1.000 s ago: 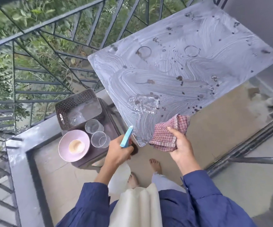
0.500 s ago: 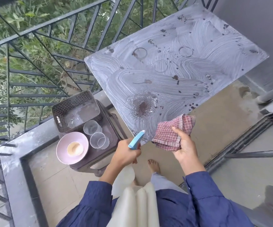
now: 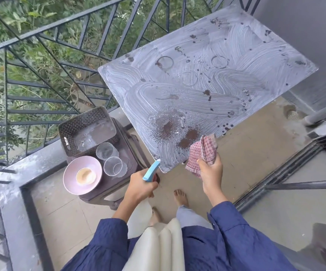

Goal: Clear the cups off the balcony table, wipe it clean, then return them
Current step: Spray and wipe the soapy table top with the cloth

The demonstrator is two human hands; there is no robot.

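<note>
The grey rectangular table top (image 3: 207,90) is smeared with white swirling streaks, ring marks and dark spots, with a wet speckled patch (image 3: 166,126) near its near corner. The right hand (image 3: 211,171) grips a bunched red-and-white checked cloth (image 3: 201,151) at that corner's edge. The left hand (image 3: 140,184) holds a white spray bottle with a light-blue nozzle (image 3: 151,171) pointing at the table. On a dark brown plastic stool (image 3: 131,145) beside the black metal railing (image 3: 60,45) stand two clear glass cups (image 3: 106,151), a brown perforated plastic basket (image 3: 86,130) and a pink round bowl (image 3: 82,175) holding something cream-coloured, possibly a small cup.
</note>
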